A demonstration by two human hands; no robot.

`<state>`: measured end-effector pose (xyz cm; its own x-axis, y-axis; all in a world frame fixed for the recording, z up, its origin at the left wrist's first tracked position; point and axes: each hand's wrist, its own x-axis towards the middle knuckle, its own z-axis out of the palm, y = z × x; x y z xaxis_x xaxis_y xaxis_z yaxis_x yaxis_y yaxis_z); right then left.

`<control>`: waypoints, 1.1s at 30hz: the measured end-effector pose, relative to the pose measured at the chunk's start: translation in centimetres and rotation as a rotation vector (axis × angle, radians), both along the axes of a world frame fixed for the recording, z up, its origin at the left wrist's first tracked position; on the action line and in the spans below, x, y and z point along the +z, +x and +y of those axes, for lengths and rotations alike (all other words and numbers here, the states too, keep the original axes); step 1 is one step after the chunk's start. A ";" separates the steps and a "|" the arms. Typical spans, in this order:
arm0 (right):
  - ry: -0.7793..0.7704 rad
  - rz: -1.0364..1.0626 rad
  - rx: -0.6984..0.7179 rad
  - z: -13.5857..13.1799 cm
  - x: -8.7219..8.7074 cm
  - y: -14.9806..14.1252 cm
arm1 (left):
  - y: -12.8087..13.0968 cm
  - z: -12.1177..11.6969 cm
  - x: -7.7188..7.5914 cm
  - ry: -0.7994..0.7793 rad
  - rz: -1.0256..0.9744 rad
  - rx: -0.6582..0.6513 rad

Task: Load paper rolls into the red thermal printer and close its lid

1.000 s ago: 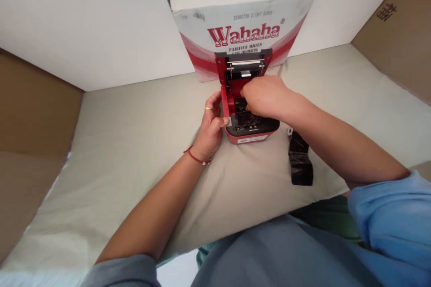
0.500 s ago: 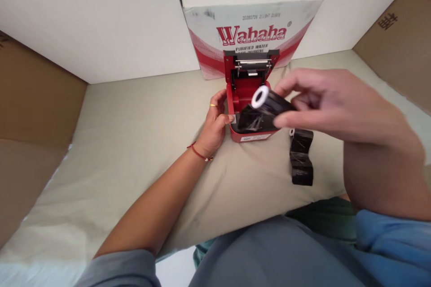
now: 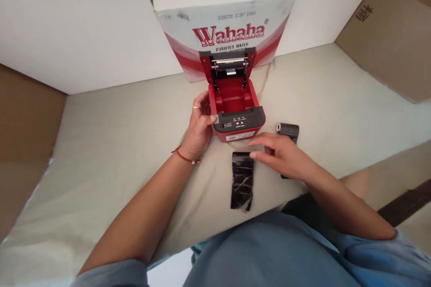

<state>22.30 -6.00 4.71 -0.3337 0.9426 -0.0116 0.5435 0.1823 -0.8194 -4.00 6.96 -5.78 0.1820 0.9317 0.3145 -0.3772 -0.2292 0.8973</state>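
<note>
A red and black label printer (image 3: 239, 121) stands with its lid (image 3: 229, 63) raised, showing a hollow red compartment inside. Along its left side, my left hand (image 3: 201, 122) grips the body, thumb on the front corner and fingers around the side. In front of the printer lies a black ribbon roll (image 3: 242, 177) with its strip unrolled towards me. My right hand (image 3: 283, 154) is just right of that roll, thumb and fingers apart, holding nothing. Partly hidden behind this hand is a second black ribbon roll (image 3: 289, 128) with a pale core.
The light cloth-covered table (image 3: 128, 143) carries everything. Behind the printer stands a Wahaha water carton (image 3: 229, 18), with white boxes (image 3: 74, 27) around it. Cardboard boxes flank the table at left (image 3: 23, 143) and right (image 3: 393, 40).
My right hand has let go of the black ribbon roll, which was above the printer and is now on the table in front of it. My left hand stays on the printer; the view has shifted.
</note>
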 end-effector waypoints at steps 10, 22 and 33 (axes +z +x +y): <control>0.280 -0.571 -0.214 1.1 -2.0 10.3 | -0.2 0.3 -0.3 -0.001 -0.005 -0.018; 0.068 -0.334 0.249 1.2 4.9 8.3 | 0.0 0.2 -0.4 -0.007 -0.019 -0.048; 0.404 -0.688 0.128 10.8 9.4 -2.6 | 0.2 0.2 -0.5 0.012 -0.024 -0.030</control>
